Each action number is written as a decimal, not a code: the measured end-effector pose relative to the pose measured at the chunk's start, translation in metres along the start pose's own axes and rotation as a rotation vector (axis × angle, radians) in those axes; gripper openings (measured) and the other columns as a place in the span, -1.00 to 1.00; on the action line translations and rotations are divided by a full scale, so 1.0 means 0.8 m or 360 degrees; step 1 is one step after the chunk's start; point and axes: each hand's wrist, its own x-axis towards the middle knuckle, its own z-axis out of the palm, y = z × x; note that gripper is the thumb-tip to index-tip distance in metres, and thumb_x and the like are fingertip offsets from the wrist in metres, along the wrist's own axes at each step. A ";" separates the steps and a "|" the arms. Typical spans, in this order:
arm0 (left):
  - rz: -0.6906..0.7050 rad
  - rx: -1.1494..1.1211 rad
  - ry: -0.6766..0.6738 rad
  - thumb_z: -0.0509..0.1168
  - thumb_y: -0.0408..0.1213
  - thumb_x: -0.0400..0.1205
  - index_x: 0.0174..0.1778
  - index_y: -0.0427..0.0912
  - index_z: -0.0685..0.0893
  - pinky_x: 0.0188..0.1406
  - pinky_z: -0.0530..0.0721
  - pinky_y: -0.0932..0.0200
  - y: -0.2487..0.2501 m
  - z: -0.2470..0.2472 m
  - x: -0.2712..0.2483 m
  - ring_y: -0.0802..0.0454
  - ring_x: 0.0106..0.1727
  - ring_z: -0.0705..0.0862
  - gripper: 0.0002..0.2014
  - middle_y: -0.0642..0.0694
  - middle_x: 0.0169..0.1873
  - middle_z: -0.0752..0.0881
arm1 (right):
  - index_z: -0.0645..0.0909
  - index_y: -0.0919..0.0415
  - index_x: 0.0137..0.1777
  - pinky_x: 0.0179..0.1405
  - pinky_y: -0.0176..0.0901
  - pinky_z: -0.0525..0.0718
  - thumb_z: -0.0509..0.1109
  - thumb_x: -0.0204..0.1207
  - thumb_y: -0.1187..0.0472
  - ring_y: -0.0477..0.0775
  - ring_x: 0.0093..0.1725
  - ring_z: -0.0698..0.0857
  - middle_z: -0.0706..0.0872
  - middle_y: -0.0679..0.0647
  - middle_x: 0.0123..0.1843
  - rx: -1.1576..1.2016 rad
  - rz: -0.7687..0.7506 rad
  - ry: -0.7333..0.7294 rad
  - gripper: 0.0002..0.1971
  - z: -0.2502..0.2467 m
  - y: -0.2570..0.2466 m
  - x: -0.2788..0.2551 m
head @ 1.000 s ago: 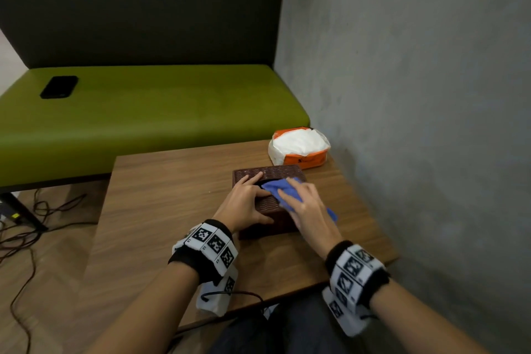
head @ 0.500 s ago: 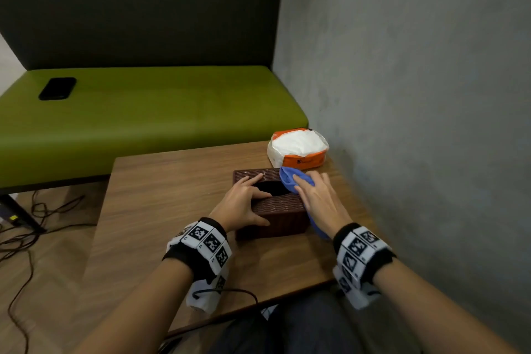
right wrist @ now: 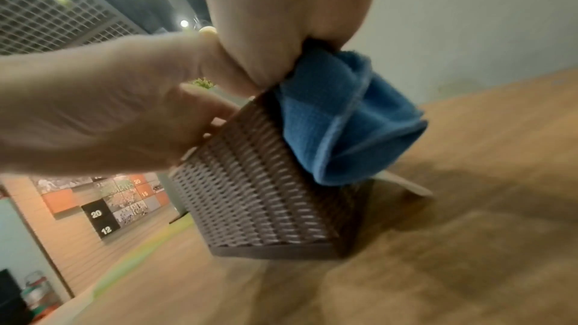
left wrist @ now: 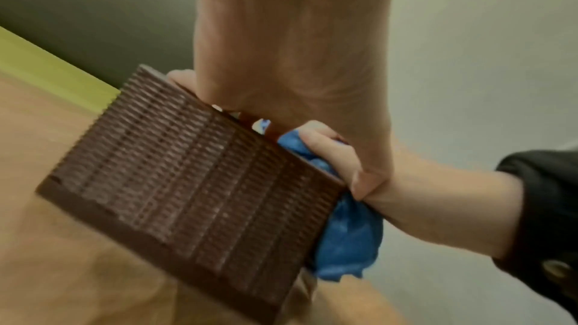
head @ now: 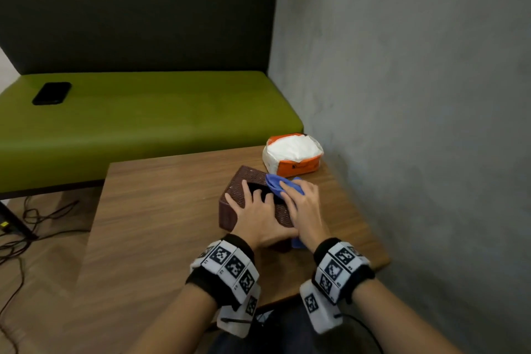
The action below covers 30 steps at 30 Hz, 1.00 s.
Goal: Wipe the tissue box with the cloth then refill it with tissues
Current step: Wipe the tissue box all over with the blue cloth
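The brown woven tissue box (head: 230, 210) sits turned at an angle on the wooden table (head: 161, 210). My left hand (head: 255, 218) lies over its top, fingers spread across the dark opening and thumb on the near-left side, holding it. My right hand (head: 304, 207) holds the blue cloth (head: 274, 182) bunched against the box's right edge. In the left wrist view the box (left wrist: 187, 182) fills the middle, with the cloth (left wrist: 347, 244) hanging off its corner. In the right wrist view the cloth (right wrist: 344, 120) drapes over the box (right wrist: 259, 194). The tissue pack (head: 293, 158), white and orange, lies behind the box.
A grey wall (head: 402, 123) runs close along the table's right edge. Behind the table is a green bench (head: 143, 118) with a black phone (head: 51, 93) on it. Cables (head: 17, 238) lie on the floor at the left.
The box has been turned from square to diagonal. My left hand has shifted further onto its top. My right hand drew the cloth back from the far right corner along the right edge.
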 end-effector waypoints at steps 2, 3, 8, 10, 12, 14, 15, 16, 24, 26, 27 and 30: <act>-0.0007 0.0005 0.0082 0.25 0.41 0.28 0.52 -0.13 0.29 0.39 -0.27 -0.65 -0.001 0.007 0.001 -0.33 0.65 -0.27 -0.03 -0.25 0.54 0.27 | 0.65 0.33 0.22 0.32 0.18 0.54 0.17 0.58 0.18 0.44 0.28 0.55 0.62 0.44 0.25 0.0011 -0.0003 -0.0113 -0.65 0.005 0.003 -0.003; 0.0001 0.0007 0.0100 0.16 0.47 0.21 0.53 -0.07 0.29 0.39 -0.26 -0.65 -0.002 0.009 0.001 -0.33 0.65 -0.26 0.02 -0.25 0.52 0.30 | 0.61 0.34 0.27 0.42 0.19 0.45 0.22 0.60 0.24 0.42 0.41 0.45 0.52 0.44 0.38 -0.0002 -0.0011 -0.0177 -0.68 0.005 0.007 -0.002; 0.0129 0.0110 0.0121 0.25 0.32 0.36 0.53 0.13 0.30 0.41 -0.29 -0.62 -0.017 0.004 0.003 -0.28 0.66 -0.23 -0.20 -0.20 0.45 0.37 | 0.56 0.31 0.33 0.44 0.08 0.41 0.38 0.44 0.54 0.35 0.41 0.50 0.56 0.39 0.39 -0.0069 -0.0405 -0.0424 -0.56 -0.026 0.025 -0.023; 0.0274 0.0148 0.0036 0.33 0.16 0.43 0.51 0.10 0.35 0.43 -0.34 -0.58 -0.023 -0.005 0.004 -0.21 0.68 -0.22 -0.30 -0.18 0.41 0.39 | 0.56 0.28 0.33 0.40 0.18 0.53 0.39 0.37 0.61 0.34 0.38 0.53 0.58 0.38 0.36 -0.0144 -0.0441 -0.0492 -0.48 -0.037 0.042 -0.015; 0.0360 0.0130 -0.0052 0.36 0.05 0.44 0.50 0.07 0.39 0.45 -0.38 -0.53 -0.024 -0.010 0.003 -0.15 0.68 -0.19 -0.33 -0.16 0.39 0.39 | 0.57 0.29 0.32 0.36 0.25 0.56 0.34 0.43 0.57 0.35 0.38 0.51 0.57 0.36 0.37 -0.0165 -0.0255 -0.0385 -0.55 -0.036 0.044 0.003; 0.0393 0.0076 -0.0072 0.40 -0.03 0.43 0.49 0.05 0.41 0.46 -0.42 -0.49 -0.023 -0.013 0.003 -0.11 0.69 -0.19 -0.33 -0.14 0.46 0.35 | 0.60 0.29 0.28 0.36 0.22 0.56 0.34 0.43 0.57 0.36 0.32 0.54 0.61 0.35 0.31 -0.0162 -0.0238 -0.0315 -0.57 -0.030 0.026 0.001; 0.0395 0.0058 -0.0078 0.42 -0.06 0.42 0.49 0.04 0.41 0.47 -0.43 -0.46 -0.025 -0.016 0.003 -0.10 0.69 -0.20 -0.33 -0.12 0.52 0.30 | 0.60 0.28 0.29 0.36 0.14 0.56 0.37 0.39 0.58 0.33 0.30 0.55 0.63 0.33 0.29 -0.0177 -0.0336 -0.0316 -0.54 -0.025 0.017 -0.009; 0.0403 0.0058 -0.0104 0.43 -0.09 0.42 0.49 0.03 0.41 0.48 -0.44 -0.44 -0.028 -0.018 0.003 -0.08 0.69 -0.20 -0.32 -0.12 0.56 0.25 | 0.57 0.27 0.32 0.33 0.06 0.54 0.40 0.37 0.58 0.29 0.30 0.54 0.63 0.31 0.30 -0.0169 -0.0436 -0.0348 -0.50 -0.023 0.013 -0.024; 0.0499 0.0495 -0.0512 0.35 -0.39 0.49 0.51 -0.02 0.38 0.60 -0.08 -0.37 -0.047 -0.065 0.023 -0.09 0.69 -0.18 -0.35 -0.08 0.62 0.20 | 0.60 0.30 0.28 0.25 0.12 0.58 0.31 0.44 0.57 0.36 0.25 0.55 0.63 0.33 0.26 -0.0157 -0.0395 -0.0381 -0.58 -0.027 0.000 -0.005; 0.0353 0.0369 -0.0557 0.42 -0.17 0.48 0.56 0.07 0.27 0.52 -0.08 -0.56 -0.045 -0.063 0.019 -0.17 0.68 -0.22 -0.27 -0.05 0.64 0.15 | 0.56 0.28 0.33 0.31 0.06 0.52 0.29 0.48 0.55 0.31 0.31 0.50 0.60 0.29 0.32 -0.0072 -0.0396 -0.0402 -0.57 -0.020 -0.007 -0.023; 0.0284 0.0186 -0.0521 0.44 -0.02 0.44 0.57 0.12 0.22 0.46 -0.12 -0.64 -0.040 -0.054 0.013 -0.21 0.67 -0.24 -0.20 -0.04 0.64 0.15 | 0.56 0.28 0.33 0.32 0.06 0.51 0.30 0.47 0.56 0.31 0.32 0.50 0.60 0.30 0.33 -0.0019 -0.0333 -0.0370 -0.56 -0.017 -0.007 -0.026; 0.0149 -0.0159 -0.0037 0.39 0.23 0.37 0.54 0.14 0.28 0.39 -0.22 -0.66 -0.021 -0.014 -0.007 -0.19 0.68 -0.19 -0.19 -0.07 0.56 0.34 | 0.60 0.29 0.28 0.30 0.07 0.56 0.35 0.41 0.59 0.33 0.27 0.56 0.63 0.34 0.28 0.0058 -0.0259 -0.0219 -0.55 -0.008 -0.001 -0.033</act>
